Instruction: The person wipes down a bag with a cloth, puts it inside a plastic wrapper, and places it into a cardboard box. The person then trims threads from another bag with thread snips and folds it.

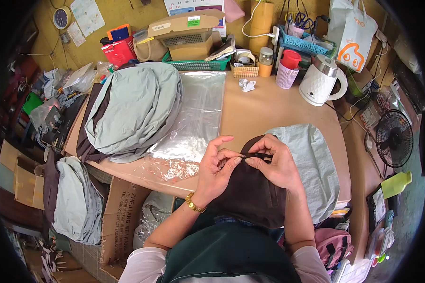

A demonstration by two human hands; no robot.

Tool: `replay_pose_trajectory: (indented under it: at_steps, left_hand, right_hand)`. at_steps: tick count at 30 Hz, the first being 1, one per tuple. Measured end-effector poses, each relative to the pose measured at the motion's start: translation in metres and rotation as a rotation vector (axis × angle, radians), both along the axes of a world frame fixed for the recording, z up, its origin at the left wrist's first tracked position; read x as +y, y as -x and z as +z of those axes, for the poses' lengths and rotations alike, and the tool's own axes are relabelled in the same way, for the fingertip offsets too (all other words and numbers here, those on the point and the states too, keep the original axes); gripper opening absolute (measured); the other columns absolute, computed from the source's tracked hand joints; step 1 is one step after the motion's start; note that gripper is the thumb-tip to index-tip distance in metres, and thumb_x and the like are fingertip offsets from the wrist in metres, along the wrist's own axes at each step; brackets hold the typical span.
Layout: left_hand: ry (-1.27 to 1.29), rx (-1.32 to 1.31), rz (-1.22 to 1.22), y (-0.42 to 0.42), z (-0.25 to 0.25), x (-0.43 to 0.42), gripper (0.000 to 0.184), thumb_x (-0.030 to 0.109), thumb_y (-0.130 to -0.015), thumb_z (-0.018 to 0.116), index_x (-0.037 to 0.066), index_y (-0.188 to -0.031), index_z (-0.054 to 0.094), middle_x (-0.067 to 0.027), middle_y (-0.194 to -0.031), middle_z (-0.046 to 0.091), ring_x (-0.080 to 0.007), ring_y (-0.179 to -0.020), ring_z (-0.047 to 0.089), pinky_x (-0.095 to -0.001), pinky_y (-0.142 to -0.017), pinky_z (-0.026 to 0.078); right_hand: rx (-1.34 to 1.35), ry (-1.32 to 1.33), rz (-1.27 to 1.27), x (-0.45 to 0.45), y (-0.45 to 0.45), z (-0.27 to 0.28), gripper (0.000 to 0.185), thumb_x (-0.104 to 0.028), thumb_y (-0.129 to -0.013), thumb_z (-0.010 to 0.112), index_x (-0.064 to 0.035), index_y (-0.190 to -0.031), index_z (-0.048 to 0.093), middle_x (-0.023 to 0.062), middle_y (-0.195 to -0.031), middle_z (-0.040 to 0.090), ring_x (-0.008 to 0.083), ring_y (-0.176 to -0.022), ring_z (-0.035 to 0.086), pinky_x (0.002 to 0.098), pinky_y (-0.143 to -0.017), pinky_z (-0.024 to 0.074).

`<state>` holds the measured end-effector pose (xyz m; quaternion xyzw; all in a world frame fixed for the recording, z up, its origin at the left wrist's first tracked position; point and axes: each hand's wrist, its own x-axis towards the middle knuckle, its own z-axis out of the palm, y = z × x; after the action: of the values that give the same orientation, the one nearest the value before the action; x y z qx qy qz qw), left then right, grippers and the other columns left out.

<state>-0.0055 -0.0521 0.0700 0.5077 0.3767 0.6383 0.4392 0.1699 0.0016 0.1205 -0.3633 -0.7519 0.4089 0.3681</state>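
Dark brown fabric (255, 198) with a pale grey-green panel (316, 174) lies across my lap and the table's front edge. My left hand (220, 162) pinches the upper edge of the brown part between thumb and forefinger. Close beside it, fingertips almost meeting, my right hand (274, 160) is closed around a slim black two-armed item (263, 156), which may be thread snips or a strap; its kind is not clear. The right thumb presses against the brown edge. A gold watch (193, 203) is on my left wrist.
A pile of grey-green and brown fabric pieces (132, 104) and clear plastic bags (198, 108) lie on the tan table (255, 108). A white kettle (316, 82), cups and a green basket (198, 65) line the back. A cardboard box (123, 221) stands below left; a fan (393, 137) is right.
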Motion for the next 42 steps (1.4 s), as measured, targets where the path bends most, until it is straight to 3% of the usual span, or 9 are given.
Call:
replay_pose_trajectory:
  at_steps: [12,15,19,24,29,33,37,40,42]
  left_hand:
    - [0.051,-0.19,-0.007,-0.007,0.012,-0.001,0.042,0.003,-0.09,0.065,0.004,-0.125,0.043,-0.0056,-0.085,0.067,-0.0074,-0.081,0.062,-0.0201,-0.073,0.048]
    - [0.18,-0.053,0.013,0.015,0.01,-0.001,0.035,0.008,-0.094,0.061,0.003,-0.124,0.046,-0.0035,-0.079,0.066,-0.0078,-0.073,0.06,-0.0189,-0.071,0.047]
    - [0.091,0.073,0.262,0.09,-0.007,0.019,0.018,0.015,-0.097,0.056,0.002,-0.109,0.06,-0.0008,-0.072,0.061,-0.0082,-0.063,0.053,-0.0199,-0.066,0.045]
    - [-0.192,0.313,0.548,0.028,0.016,0.027,0.013,0.013,-0.092,0.062,0.002,-0.096,0.069,-0.0003,-0.064,0.057,-0.008,-0.063,0.052,-0.0226,-0.062,0.045]
    - [0.227,0.522,-0.006,0.039,0.026,0.019,0.012,0.01,-0.082,0.073,-0.001,-0.086,0.07,0.0004,-0.068,0.064,-0.005,-0.065,0.054,-0.0218,-0.059,0.043]
    - [0.171,0.619,0.118,0.068,0.014,0.014,0.02,0.017,-0.087,0.069,-0.001,-0.077,0.068,0.0012,-0.059,0.057,-0.0047,-0.056,0.048,-0.0241,-0.052,0.041]
    - [0.407,0.497,0.289,0.107,0.005,0.007,0.02,0.018,-0.09,0.064,0.0,-0.082,0.067,0.0012,-0.066,0.059,-0.0055,-0.064,0.05,-0.024,-0.057,0.042]
    - [0.045,0.32,0.157,0.089,0.004,0.01,0.034,0.024,-0.094,0.059,0.002,-0.12,0.055,-0.0072,-0.108,0.06,-0.0142,-0.089,0.057,-0.0283,-0.077,0.046]
    - [0.054,0.386,0.148,0.038,0.003,0.006,0.038,0.03,-0.096,0.055,0.002,-0.123,0.053,-0.0093,-0.108,0.059,-0.0203,-0.085,0.06,-0.0317,-0.074,0.049]
  right_hand:
    - [0.43,0.362,0.026,0.009,0.003,-0.025,0.013,-0.002,-0.078,0.075,0.0007,-0.085,0.065,0.003,-0.084,0.06,0.0089,-0.076,0.057,0.0232,-0.069,0.0462]
    - [0.169,-0.086,0.001,0.006,0.009,-0.035,0.009,-0.005,-0.081,0.072,0.0006,-0.083,0.065,0.0024,-0.078,0.065,0.0073,-0.069,0.057,0.0241,-0.064,0.0463]
    - [0.25,0.131,-0.16,0.016,-0.003,-0.039,0.01,-0.005,-0.081,0.072,0.0011,-0.078,0.065,-0.0029,-0.066,0.059,0.0035,-0.063,0.048,0.0221,-0.058,0.0402]
    - [0.235,0.159,-0.104,0.017,0.006,-0.037,0.011,-0.005,-0.082,0.072,0.0007,-0.076,0.064,-0.0049,-0.064,0.054,0.0023,-0.061,0.042,0.0216,-0.054,0.0345]
    - [0.248,0.182,-0.168,0.022,0.004,-0.035,0.014,-0.004,-0.082,0.071,-0.0006,-0.073,0.061,-0.0067,-0.064,0.05,0.0027,-0.061,0.04,0.0222,-0.054,0.0324]
    - [0.315,0.119,-0.267,0.03,-0.007,-0.031,0.018,-0.004,-0.083,0.07,-0.0019,-0.071,0.057,-0.0078,-0.066,0.048,0.003,-0.064,0.039,0.0224,-0.057,0.0334]
    - [0.404,0.131,-0.274,0.037,-0.01,-0.03,0.012,-0.005,-0.084,0.069,-0.0016,-0.075,0.063,-0.0069,-0.069,0.053,0.0031,-0.066,0.042,0.0224,-0.059,0.0346]
    - [0.402,0.145,-0.27,0.041,-0.002,-0.032,0.01,-0.006,-0.084,0.069,-0.0009,-0.076,0.065,-0.0063,-0.07,0.056,0.0037,-0.067,0.045,0.022,-0.062,0.0369]
    - [0.42,0.158,-0.26,0.042,0.005,-0.032,0.011,-0.006,-0.084,0.07,-0.0006,-0.075,0.065,-0.0062,-0.07,0.057,0.0039,-0.067,0.046,0.0219,-0.063,0.0374]
